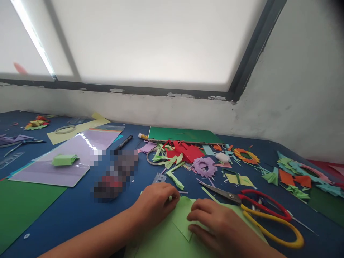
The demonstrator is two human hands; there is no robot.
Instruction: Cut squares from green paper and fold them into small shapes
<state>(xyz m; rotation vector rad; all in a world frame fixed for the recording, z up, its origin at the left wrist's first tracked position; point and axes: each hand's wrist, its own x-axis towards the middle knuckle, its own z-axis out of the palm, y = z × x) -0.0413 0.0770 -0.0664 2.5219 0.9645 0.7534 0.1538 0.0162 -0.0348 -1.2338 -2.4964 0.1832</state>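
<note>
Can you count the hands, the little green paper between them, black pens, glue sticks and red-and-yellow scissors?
Bare hands: 2, left hand and right hand
Small light-green paper piece: 1
Slim black pen: 1
Yellow glue stick with white cap: 1
Metal scissors with red and yellow handles: 1
Total: 6

Shows a left hand [159, 199] and a right hand [215, 216], both bare, with slim fingers [197, 216] and smooth, rounded backs. Tapers gently at the wrist from a slender left forearm [102, 234], uncovered as far as visible, and a right forearm [245, 243], likewise bare to the lower edge.
</note>
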